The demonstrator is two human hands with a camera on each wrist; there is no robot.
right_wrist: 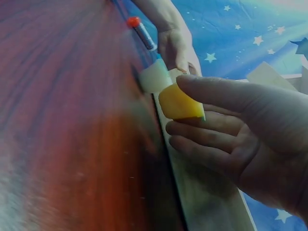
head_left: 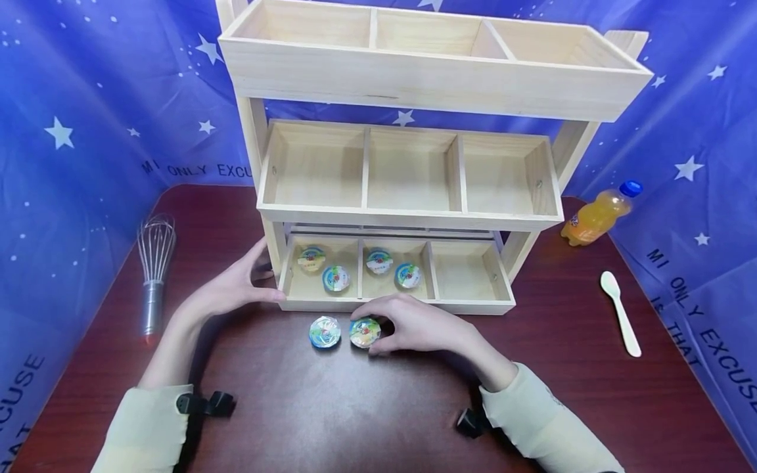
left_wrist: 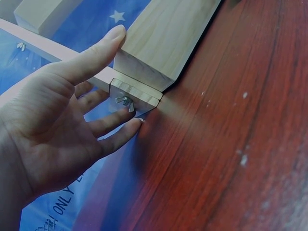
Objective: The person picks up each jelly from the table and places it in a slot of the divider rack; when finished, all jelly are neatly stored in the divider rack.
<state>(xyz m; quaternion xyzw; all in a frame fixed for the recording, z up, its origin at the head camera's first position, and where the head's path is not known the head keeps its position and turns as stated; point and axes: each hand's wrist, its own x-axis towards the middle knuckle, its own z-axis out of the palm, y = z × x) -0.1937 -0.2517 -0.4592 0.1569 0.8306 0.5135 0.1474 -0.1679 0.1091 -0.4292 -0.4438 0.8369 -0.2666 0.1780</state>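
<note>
My right hand (head_left: 416, 325) pinches a yellow jelly cup (head_left: 365, 333) with a printed foil lid, thumb and fingers at its sides. The yellow body (right_wrist: 180, 102) shows in the right wrist view. A whitish jelly cup (head_left: 324, 332) stands just left of it on the table. Both are in front of the bottom tier (head_left: 390, 307) of a wooden rack, where two jelly cups lie in the left compartment and two in the middle one. My left hand (head_left: 239, 282) rests loosely spread at the rack's left end, thumb at the tier's front corner, other fingers by the leg (left_wrist: 137, 96).
The rack's middle tier (head_left: 408, 215) and top tier (head_left: 432, 79) overhang the bottom one. A whisk (head_left: 154, 276) lies at the left. On the right are an orange drink bottle (head_left: 597, 217) and a white spoon (head_left: 619, 315). Blue star-printed cloth surrounds the table.
</note>
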